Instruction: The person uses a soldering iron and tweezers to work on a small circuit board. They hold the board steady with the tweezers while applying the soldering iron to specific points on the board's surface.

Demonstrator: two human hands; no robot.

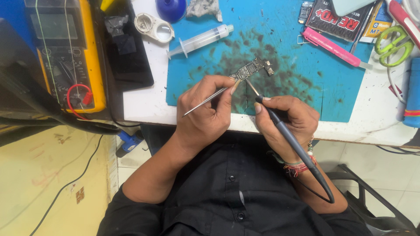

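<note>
**Two hands at one small circuit board on a stained blue mat**

Containers: one syringe (202, 39) lies on the mat beyond the left hand; its barrel looks clear, and whether anything is inside cannot be told from this view. One round blue cup-like object (171, 8) sits further off, cut by the top edge, contents unseen.

Hands: the left hand (205, 111) is clenched around one pair of thin metal tweezers (204, 102), whose tips meet the near end of the circuit board (255, 69). The right hand (291, 120) grips one dark soldering pen (284, 129) like a pencil; its metal tip reaches up to the board just beside the tweezer tips. The pen's cord loops back past the wrist, which wears beaded and thread bands.

Position: the single board lies on the blue mat (337, 87), just beyond both sets of fingertips, amid dark smudges.

Hidden or cut off: the board's fine parts are too small to make out. One yellow meter (94, 57) stands well left of the left hand, partly blocked by a dark blurred shape. One pink marker (332, 47) and one pair of green-handled scissors (393, 43) lie beyond the right hand; the scissors are partly cropped by the frame edge.
</note>
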